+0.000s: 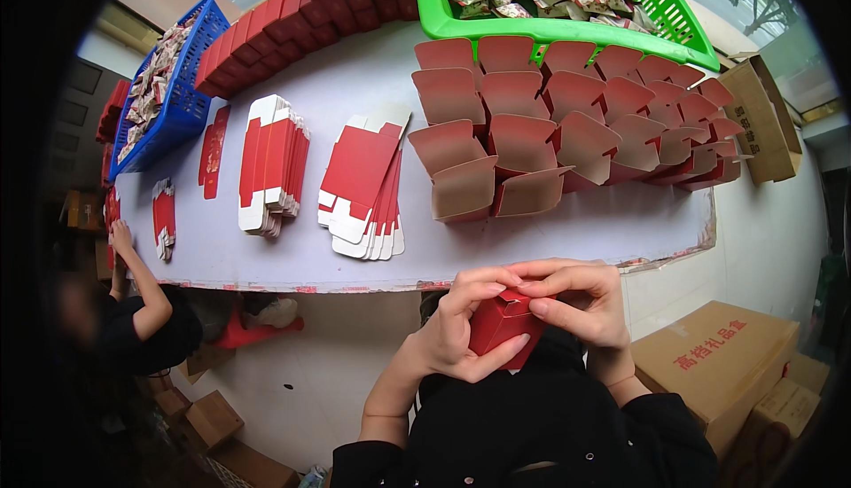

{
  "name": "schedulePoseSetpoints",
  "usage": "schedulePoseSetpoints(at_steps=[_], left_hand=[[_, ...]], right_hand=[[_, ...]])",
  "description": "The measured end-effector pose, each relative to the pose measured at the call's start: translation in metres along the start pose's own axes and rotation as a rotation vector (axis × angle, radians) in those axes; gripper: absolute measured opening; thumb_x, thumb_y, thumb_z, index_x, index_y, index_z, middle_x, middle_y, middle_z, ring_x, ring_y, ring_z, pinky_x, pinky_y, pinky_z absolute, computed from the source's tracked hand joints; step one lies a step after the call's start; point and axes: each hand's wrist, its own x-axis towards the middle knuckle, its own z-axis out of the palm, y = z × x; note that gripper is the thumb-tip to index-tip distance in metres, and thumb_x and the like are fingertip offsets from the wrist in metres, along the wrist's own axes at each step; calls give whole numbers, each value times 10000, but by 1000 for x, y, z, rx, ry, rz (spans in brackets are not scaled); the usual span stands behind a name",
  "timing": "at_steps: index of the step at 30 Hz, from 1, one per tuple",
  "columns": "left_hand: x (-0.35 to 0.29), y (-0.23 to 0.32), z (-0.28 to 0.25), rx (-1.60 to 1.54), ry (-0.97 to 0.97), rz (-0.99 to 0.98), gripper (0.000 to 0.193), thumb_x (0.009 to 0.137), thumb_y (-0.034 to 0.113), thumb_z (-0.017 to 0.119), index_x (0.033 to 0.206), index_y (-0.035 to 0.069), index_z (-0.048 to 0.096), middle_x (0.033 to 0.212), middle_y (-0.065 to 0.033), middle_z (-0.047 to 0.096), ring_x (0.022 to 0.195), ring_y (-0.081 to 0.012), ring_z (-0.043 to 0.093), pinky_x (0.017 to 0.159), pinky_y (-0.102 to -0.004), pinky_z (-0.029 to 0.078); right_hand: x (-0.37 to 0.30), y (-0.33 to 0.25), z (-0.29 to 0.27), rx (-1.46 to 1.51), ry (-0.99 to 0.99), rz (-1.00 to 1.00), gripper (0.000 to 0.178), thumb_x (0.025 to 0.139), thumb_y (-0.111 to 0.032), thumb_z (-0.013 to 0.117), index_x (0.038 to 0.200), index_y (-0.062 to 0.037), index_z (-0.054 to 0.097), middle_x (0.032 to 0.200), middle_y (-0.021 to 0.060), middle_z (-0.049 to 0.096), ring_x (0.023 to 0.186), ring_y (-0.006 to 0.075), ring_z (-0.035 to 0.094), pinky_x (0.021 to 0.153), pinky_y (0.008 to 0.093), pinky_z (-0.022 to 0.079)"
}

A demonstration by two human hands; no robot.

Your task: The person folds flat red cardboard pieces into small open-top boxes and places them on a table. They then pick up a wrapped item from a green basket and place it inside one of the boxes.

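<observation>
A small red carton (498, 327) is held up in front of my body, just off the table's near edge. My left hand (456, 328) wraps round its side, thumb across the lower front. The fingers of my right hand (581, 302) are closed on the carton's top edge, where a flap stands slightly raised. On the table ahead, rows of open red boxes (527, 147) stand with their grey-brown flaps up. Left of them lie fanned flat red-and-white carton blanks (362, 173) and a thicker stack of blanks (273, 169).
A green crate (567, 31) of small packets stands at the back. Closed red boxes (266, 36) are stacked behind, beside a blue basket (182, 98) of packets. Another person (146, 311) works at the left end. Cardboard boxes (718, 355) sit on the floor to my right.
</observation>
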Motion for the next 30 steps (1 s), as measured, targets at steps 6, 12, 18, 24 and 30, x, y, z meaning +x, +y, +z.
schedulePoseSetpoints(at_steps=[6,12,18,24,30], left_hand=[[-5,0,-1,12,4,-46,525,719,41,732,1161,22,449,1167,-173,464,1048,-278,540,907,-357,457],[-1,-2,-2,-9,15,-35,463,727,55,726,1108,28,464,1160,-183,468,1039,-282,539,879,-348,475],[14,9,-8,196,-114,-62,584,694,114,770,1168,37,436,1266,-244,402,950,-279,595,800,-346,514],[0,9,-25,59,110,-114,650,740,279,764,1228,10,428,1306,-264,395,799,-254,652,722,-359,525],[-7,0,-52,833,700,-404,363,850,178,659,1130,-12,527,1224,-172,480,1017,-252,551,864,-372,442]], right_hand=[[3,-3,-5,-62,-58,-16,182,795,48,630,963,43,697,1099,206,653,1007,258,639,903,361,493],[5,-1,-12,-228,-204,-152,238,771,-16,662,1003,36,677,1189,210,584,1060,281,607,923,368,473],[5,1,-25,-422,-341,-104,464,759,-137,750,1159,14,570,1116,165,585,1037,303,564,899,368,450],[-7,6,-55,-286,-310,-149,501,755,42,686,1224,-22,519,1140,133,499,1022,268,511,923,356,410],[-9,22,-73,-480,38,-255,404,735,104,662,1093,-42,542,1124,116,563,1087,245,550,947,355,420]])
